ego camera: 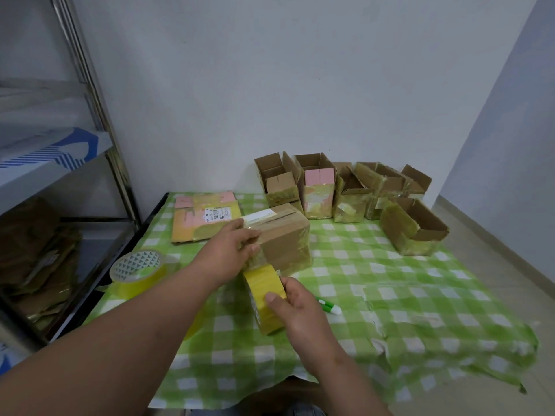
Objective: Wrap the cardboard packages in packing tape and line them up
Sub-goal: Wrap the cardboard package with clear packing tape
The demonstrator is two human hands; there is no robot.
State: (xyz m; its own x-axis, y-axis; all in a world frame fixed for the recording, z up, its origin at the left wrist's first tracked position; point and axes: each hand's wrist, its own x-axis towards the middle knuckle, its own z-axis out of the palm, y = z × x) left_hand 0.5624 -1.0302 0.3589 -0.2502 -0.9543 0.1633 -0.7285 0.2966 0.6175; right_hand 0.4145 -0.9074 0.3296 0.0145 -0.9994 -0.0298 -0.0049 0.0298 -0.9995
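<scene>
Right hand (295, 307): nearest of all, low and centre; thumb and fingers clamped around the yellow tape roll (264, 298), which stands on edge just off the near-left corner of the package.
Left hand (231, 247): reaching in from the near left, fingers curled and pressed against the near end of the closed package (282, 235), apparently pinning the tape's free end there.
Closed package: lies mid-table on the green checked cloth (390, 310), with a white label on its top.
Far row: open-topped boxes (318, 190) stand side by side along the wall, and one more open box (413, 226) sits apart on the right.
Elsewhere: a spare tape roll (139, 273) near left, flattened cartons (207, 216) far left, a green and white pen (329, 306) just right of the held roll.
Risk, slack: if the roll is drawn off without tension, the strip would likely wrinkle or fold onto itself.
Risk, anchor: a lifted left hand could let the taped end peel and the light box skid.
Risk, cloth: sticky tape dipping low might grab the loose cloth.
</scene>
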